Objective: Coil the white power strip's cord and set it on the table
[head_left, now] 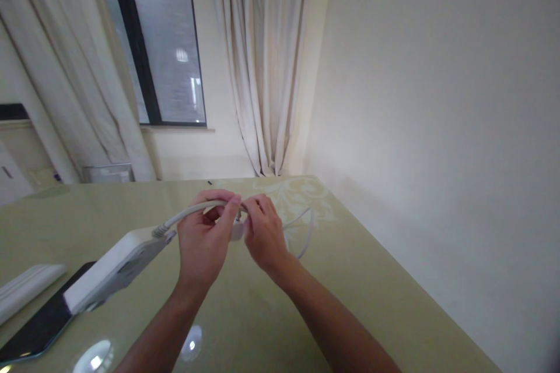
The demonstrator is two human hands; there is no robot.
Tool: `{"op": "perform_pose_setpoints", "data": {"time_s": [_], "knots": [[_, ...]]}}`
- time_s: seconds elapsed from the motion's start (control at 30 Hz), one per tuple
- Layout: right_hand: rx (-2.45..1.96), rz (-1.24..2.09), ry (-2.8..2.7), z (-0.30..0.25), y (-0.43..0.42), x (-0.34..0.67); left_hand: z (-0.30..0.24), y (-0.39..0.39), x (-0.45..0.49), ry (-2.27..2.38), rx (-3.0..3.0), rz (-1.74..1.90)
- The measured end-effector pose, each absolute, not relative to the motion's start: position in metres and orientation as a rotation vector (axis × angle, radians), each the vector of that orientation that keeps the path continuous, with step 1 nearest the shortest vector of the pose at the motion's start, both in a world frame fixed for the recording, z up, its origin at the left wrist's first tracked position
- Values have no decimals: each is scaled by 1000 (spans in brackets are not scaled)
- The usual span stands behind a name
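Note:
A white power strip (pixel 116 265) hangs tilted at the left, with its grey-white cord (pixel 188 211) running from its upper end to my hands. My left hand (pixel 205 230) is closed, pinching this cord between thumb and fingers. Close beside it, my right hand (pixel 265 230) is also closed on the cord. Just below the fingertips, between both hands, a small white piece (pixel 237 229) shows that looks like a plug; my fingers partly hide it. Past my right hand, a loop of the cord (pixel 310 233) bends over the table.
The pale green, glossy table (pixel 350 297) meets the wall (pixel 437 128) on the right. At the lower left lie a dark phone-like slab (pixel 39 326) and a long white object (pixel 30 288). Curtains (pixel 266 58) and a window (pixel 168 41) are behind the table.

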State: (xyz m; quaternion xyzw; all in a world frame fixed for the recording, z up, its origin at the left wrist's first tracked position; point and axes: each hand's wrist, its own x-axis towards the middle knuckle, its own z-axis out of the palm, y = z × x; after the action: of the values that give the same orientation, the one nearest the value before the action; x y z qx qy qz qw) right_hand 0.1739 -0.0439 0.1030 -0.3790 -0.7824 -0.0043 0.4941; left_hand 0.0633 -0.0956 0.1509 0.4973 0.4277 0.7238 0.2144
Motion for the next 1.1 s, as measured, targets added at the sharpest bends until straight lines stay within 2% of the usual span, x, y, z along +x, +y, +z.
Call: {"op": "perform_pose_setpoints", "data": {"time_s": [0.27, 0.57, 0.63, 0.83, 0.97, 1.1], "knots": [[-433, -390, -2040, 117, -38, 207, 179, -113, 52, 936, 1077, 1679], [-337, -790, -1854, 119, -39, 219, 174, -98, 41, 705, 614, 1265], [-352, -777, -1824, 124, -41, 221, 167, -92, 44, 657, 611, 1260], [-380, -618, -1855, 133, -48, 230, 157, -81, 48, 731, 661, 1560], [-421, -368, -1865, 132, -47, 252, 157, -75, 32, 800, 746, 1816], [-547, 12, -1845, 129, -41, 282, 147, -59, 7, 906, 836, 1925]]}}
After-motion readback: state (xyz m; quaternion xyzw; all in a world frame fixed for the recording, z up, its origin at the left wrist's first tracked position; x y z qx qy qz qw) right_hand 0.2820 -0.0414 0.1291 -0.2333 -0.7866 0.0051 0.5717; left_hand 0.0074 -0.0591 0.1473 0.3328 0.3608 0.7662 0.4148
